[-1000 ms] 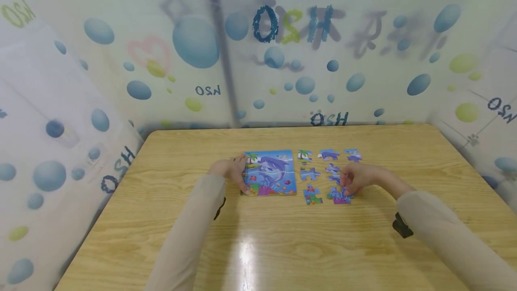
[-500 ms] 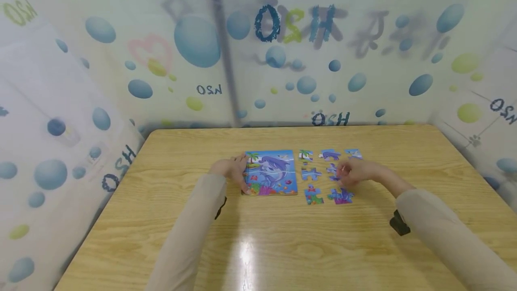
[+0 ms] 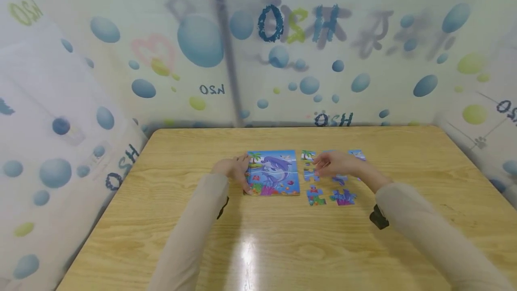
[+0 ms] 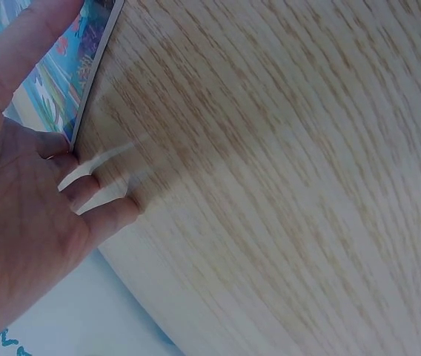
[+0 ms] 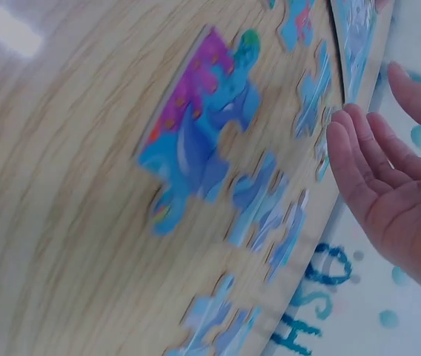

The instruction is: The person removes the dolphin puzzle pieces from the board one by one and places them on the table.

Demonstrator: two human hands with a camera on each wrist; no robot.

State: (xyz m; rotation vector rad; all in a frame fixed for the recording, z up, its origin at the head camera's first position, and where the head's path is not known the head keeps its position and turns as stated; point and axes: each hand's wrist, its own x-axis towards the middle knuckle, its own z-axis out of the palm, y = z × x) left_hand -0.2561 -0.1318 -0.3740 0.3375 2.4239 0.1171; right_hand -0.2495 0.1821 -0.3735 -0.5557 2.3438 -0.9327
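A square dolphin picture puzzle (image 3: 274,172) lies flat on the table. My left hand (image 3: 234,170) holds its left edge, thumb near the front corner and fingers towards the back. In the left wrist view, the puzzle's edge (image 4: 95,74) runs between thumb and fingers. My right hand (image 3: 337,164) hovers over the loose jigsaw pieces, fingers loosely bent, with nothing visible in them. A palm-tree piece (image 3: 308,155) and a water piece (image 3: 311,175) are nearest its fingertips. In the right wrist view, the hand (image 5: 399,174) is apart from the coral piece (image 5: 199,133). It partly covers some middle pieces.
Loose pieces lie in rough rows right of the puzzle, including a coral-and-starfish piece (image 3: 316,196) at the front and a sky piece (image 3: 357,154) at the back right. The wooden table (image 3: 282,241) meets a patterned curtain (image 3: 258,71) behind.
My right hand has moved left and back, from above the front coral piece to near the palm-tree piece. The coral piece is uncovered now. My left hand stays at the puzzle's edge.
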